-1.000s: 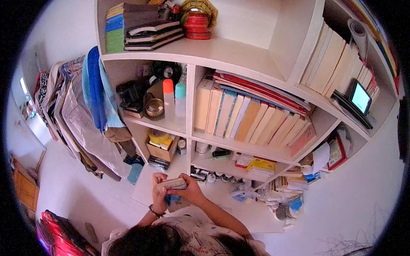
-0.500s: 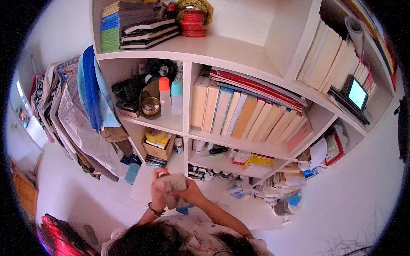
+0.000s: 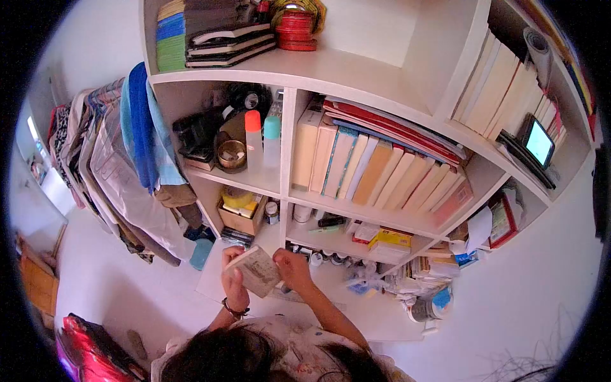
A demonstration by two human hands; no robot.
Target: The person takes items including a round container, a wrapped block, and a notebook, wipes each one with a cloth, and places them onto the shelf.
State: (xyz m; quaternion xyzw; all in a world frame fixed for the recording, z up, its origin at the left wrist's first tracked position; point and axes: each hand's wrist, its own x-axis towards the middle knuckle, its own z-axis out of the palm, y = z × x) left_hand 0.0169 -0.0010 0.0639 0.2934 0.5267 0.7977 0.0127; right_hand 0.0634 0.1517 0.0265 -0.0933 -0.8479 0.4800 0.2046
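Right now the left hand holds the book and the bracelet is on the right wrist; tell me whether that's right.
Not quite: the bracelet is on the left wrist, as the head view shows. The left hand does hold the book.

From where I'm standing, the small book-like thing (image 3: 256,270) looks matt and papery. The bowl (image 3: 231,153) is shiny metal, the capped bottles (image 3: 254,153) cloudy plastic, the blue towel (image 3: 141,121) matt cloth, the open box (image 3: 238,221) plain cardboard, the shelving (image 3: 356,70) pretty smooth tbh.

Soft, pinkish indoor light — a screen (image 3: 539,144) glows pale cyan; fisheye distortion bows the shelving (image 3: 350,65), and corners fall black.
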